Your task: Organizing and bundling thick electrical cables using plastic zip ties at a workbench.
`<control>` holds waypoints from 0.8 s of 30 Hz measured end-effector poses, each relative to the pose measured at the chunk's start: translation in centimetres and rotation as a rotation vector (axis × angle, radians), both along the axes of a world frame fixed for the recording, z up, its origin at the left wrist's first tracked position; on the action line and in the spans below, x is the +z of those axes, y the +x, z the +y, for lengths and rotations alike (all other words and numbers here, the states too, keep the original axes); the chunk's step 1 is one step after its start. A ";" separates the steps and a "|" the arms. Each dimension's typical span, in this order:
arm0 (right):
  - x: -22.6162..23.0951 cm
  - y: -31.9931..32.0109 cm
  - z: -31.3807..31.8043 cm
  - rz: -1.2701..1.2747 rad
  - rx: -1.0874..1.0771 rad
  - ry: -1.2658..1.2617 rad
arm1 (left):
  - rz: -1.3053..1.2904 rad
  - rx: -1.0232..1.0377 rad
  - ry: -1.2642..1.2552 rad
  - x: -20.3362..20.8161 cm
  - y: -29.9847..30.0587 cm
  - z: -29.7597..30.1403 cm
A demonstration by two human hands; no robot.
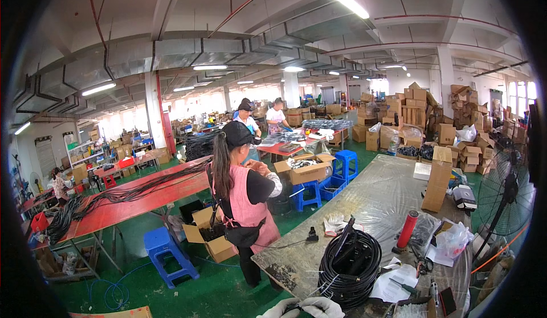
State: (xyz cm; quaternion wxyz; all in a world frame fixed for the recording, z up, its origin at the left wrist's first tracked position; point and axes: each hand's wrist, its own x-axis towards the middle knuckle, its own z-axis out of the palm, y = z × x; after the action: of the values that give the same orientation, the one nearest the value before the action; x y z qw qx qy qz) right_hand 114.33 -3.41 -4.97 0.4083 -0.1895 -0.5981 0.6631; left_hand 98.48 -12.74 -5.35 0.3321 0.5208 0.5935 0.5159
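While the white-gloved left hand (279,310) and right hand (322,306) meet at six o'clock, apparently a two-handed handling step, the frame edge crops them; can't tell whether they're clenched or gripping. Next move probably calls for coordinated fingers. Cable coil (352,279), at one o'clock from them: black, round, rubbery-looking, on a wrinkly plastic-covered table (393,187).

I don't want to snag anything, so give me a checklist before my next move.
1. Left hand and right hand covered: ok, both white-gloved.
2. Grip secure: cannot tell; the picture's lower edge cuts off both hands.
3. Coil of black cable supported: ok, it rests on the table.
4. Screwdriver put away: not ok, it lies loose right of the coil.
5. Co-worker in pink clear of the coil: ok, standing apart at the table's left side.
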 end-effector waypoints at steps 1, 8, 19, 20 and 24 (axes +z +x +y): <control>0.0 0.1 0.0 0.000 0.000 -0.001 | 0.000 0.000 -0.001 0.5 0.0 -0.2; 0.3 -0.9 1.0 -0.042 -0.012 -0.037 | 0.035 -0.026 0.019 0.8 -0.2 -0.3; 0.4 -1.8 0.0 0.019 -0.072 -0.108 | 0.138 0.098 0.083 -1.5 -1.4 1.0; -0.1 -1.7 -0.2 0.014 -0.068 -0.113 | 0.138 0.092 0.056 -1.8 -1.6 0.9; -1.6 -1.6 -0.8 -0.005 -0.066 -0.115 | 0.255 0.086 0.014 -1.6 -2.0 0.4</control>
State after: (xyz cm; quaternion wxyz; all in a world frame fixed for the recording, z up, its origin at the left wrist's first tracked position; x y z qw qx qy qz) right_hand 112.70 -4.20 -6.59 0.4170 -0.2340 -0.5535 0.6819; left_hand 96.43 -12.29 -6.93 0.2279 0.5587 0.6490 0.4634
